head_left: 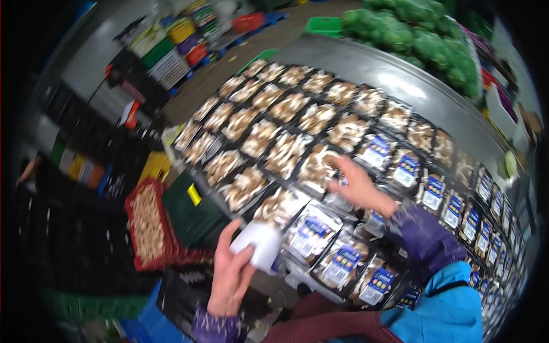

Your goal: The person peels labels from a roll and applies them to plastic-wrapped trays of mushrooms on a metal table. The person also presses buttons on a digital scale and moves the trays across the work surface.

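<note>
My left hand point(231, 271) is wrapped round a white roll of labels point(258, 243) at the table's near edge, beside a wrapped pack of mushrooms point(280, 207). Over the middle of the rows is my right hand point(359, 186), its fingers curled above an unlabelled mushroom pack point(318, 166). A small pale bit shows between thumb and fingers, too blurred to name. Close to my body lie packs with blue and white labels, among them one labelled pack point(311, 233) and another labelled pack point(343, 264). More labelled packs point(433, 191) run off to the right.
Rows of black trays with mushrooms cover the metal table point(389, 77). Green cabbages point(412, 34) are heaped at the far end. Left of the table stand a red crate of pale produce point(147, 223) and a dark green crate point(191, 214). Stacked crates point(171, 63) line the floor beyond.
</note>
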Motion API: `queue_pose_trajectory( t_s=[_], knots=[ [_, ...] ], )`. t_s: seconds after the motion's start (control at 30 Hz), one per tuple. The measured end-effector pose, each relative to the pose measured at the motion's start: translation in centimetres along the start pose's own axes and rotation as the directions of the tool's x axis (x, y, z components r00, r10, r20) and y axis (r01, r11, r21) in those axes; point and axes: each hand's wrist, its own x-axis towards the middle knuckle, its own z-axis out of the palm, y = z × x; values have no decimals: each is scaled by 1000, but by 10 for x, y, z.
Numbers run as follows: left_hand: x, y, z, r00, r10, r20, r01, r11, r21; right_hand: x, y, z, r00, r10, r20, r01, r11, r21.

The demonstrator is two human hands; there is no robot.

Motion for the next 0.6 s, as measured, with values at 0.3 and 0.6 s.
queue_pose_trajectory(
  t_s=[0.3, 0.6],
  knots=[
    [-16, 14, -11, 961, 258, 99, -274, 941, 198, -50, -151, 73, 930, -20, 366, -246, 706, 664],
    [-14, 5, -5, 970, -86, 228, 46, 983, 176, -32, -137, 77, 705, -628, -329, 591, 777, -215]
  ],
)
